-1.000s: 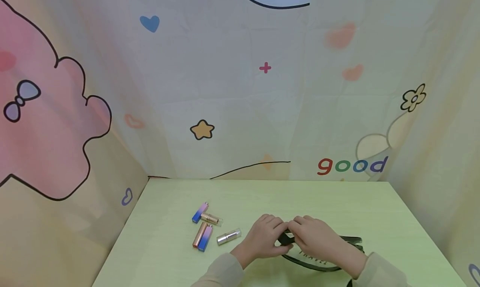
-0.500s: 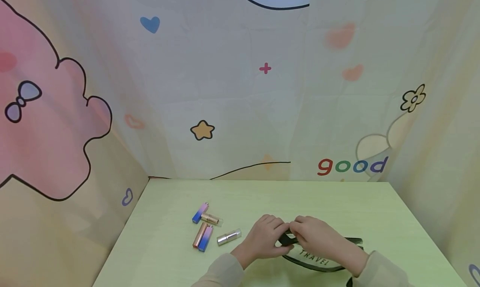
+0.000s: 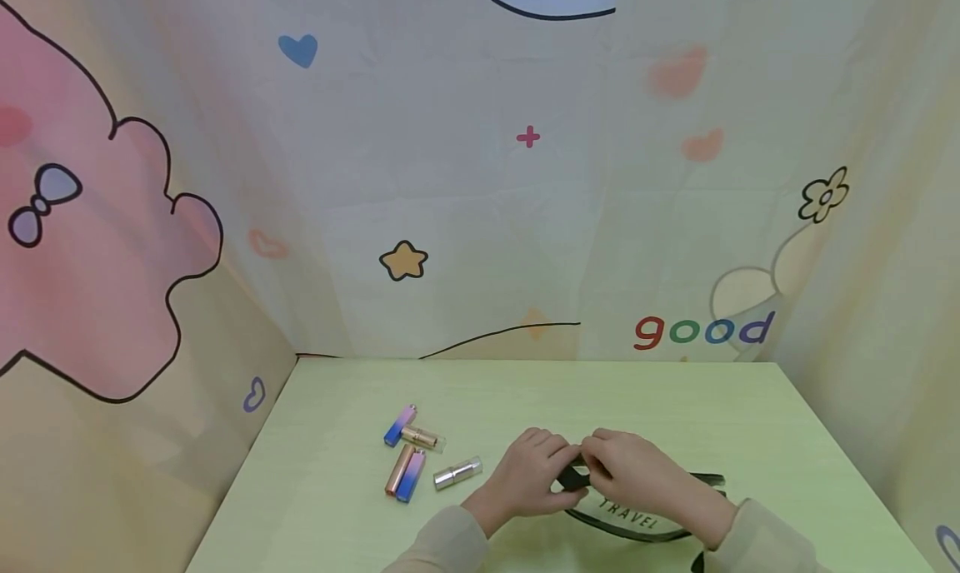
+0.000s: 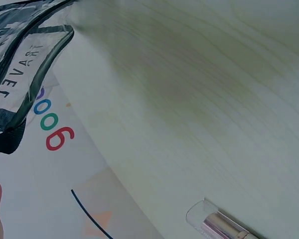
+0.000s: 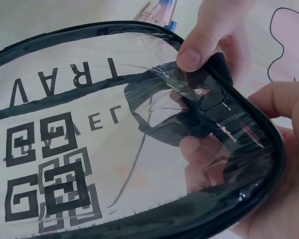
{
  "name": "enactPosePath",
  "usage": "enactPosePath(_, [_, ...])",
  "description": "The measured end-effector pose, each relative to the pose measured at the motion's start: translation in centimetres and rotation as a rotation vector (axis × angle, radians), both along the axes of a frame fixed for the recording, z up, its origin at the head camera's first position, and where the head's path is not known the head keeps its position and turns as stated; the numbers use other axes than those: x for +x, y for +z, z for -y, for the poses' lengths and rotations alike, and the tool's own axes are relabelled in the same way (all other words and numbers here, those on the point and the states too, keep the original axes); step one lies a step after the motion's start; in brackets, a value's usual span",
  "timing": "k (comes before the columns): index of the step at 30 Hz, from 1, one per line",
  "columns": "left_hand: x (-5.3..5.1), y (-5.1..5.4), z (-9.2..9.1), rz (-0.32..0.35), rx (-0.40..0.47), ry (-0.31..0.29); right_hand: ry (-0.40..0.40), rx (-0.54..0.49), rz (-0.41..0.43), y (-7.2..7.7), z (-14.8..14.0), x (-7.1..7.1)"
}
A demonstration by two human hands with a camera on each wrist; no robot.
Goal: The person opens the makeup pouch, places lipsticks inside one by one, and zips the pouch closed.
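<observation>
A clear pouch (image 3: 628, 519) with black trim and "TRAVEL" lettering is held at the front right of the table. My left hand (image 3: 525, 477) pinches its black left end, the thumb (image 5: 192, 59) lying on the trim in the right wrist view. My right hand (image 3: 637, 480) grips the pouch's edge close beside the left fingers; some fingers show through the clear plastic in the right wrist view. Whether the zipper is open is hard to tell. Left of the hands lies a silver lipstick (image 3: 457, 473) with a clear cap.
Further left lie more lipstick tubes: two blue-to-pink ones (image 3: 411, 476) (image 3: 400, 426), a rose-gold one (image 3: 399, 470) and a gold one with a clear cap (image 3: 423, 437). A printed cloth (image 3: 465, 181) hangs behind the pale green table (image 3: 315, 506).
My right hand has shifted very slightly, and the "TRAVEL" lettering on the pouch shows more fully than a second ago. The left hand and the lipsticks stay where they were.
</observation>
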State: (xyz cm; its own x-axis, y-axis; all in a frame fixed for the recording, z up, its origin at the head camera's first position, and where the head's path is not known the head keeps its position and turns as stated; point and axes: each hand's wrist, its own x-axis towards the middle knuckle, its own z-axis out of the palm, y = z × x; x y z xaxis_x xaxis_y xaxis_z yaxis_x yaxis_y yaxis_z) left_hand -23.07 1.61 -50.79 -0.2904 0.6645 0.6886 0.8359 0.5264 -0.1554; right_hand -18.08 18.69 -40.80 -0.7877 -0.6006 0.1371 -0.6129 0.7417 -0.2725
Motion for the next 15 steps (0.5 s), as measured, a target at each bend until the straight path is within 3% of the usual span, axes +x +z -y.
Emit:
enactPosePath(4, [0.0,0.1,-0.1,-0.006,-0.001,-0.001,-0.044,-0.004,-0.014,0.0,0.3,0.1])
enactPosePath(15, [0.3,0.6,-0.4,0.031,-0.012,0.006,-0.270,0.063,-0.086,-0.2,1.7,0.2])
